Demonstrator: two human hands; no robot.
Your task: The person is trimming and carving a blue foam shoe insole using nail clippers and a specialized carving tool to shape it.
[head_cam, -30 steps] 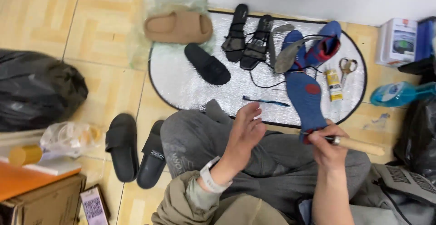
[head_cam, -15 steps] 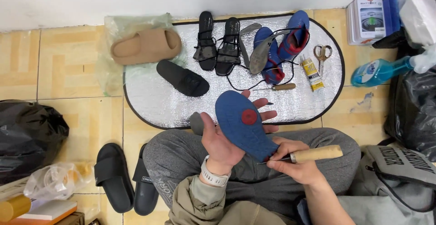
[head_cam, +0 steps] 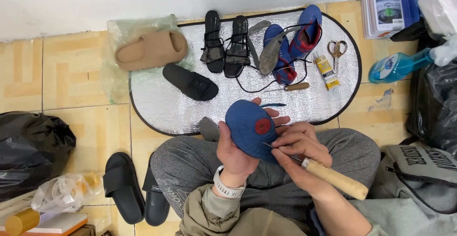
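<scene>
At the far left, a black plastic bag [head_cam: 31, 152] is seen on the tiled floor [head_cam: 71, 74], with a crumpled clear bag [head_cam: 62, 193] below it. A pair of black slides [head_cam: 135, 190] is set just beside the seated person's grey-trousered knee. Further up, a tan slide [head_cam: 151, 50] is laid on a clear bag at the edge of a silver oval mat [head_cam: 162, 107], and a single black slide [head_cam: 190, 81] is placed on the mat near it. A pair of black strappy sandals [head_cam: 224, 45] is lined up at the mat's far edge.

In the middle, above the lap, a blue insole [head_cam: 248, 129] with a red round patch is held up by the left hand [head_cam: 235, 152]; its fingers are wrapped behind the insole, with the thumb pressed on the near edge. Just to the right, a wooden-handled awl [head_cam: 333, 179] is gripped by the right hand [head_cam: 297, 145], whose fingers are pinched on its metal shaft, the tip being set against the insole.

On the mat beyond, blue and red sports shoes [head_cam: 295, 40] with loose black laces are seen, then a small tube of glue [head_cam: 326, 70] and scissors [head_cam: 337, 49]. At the far right, a blue spray bottle [head_cam: 395, 67] is laid on the floor.
</scene>
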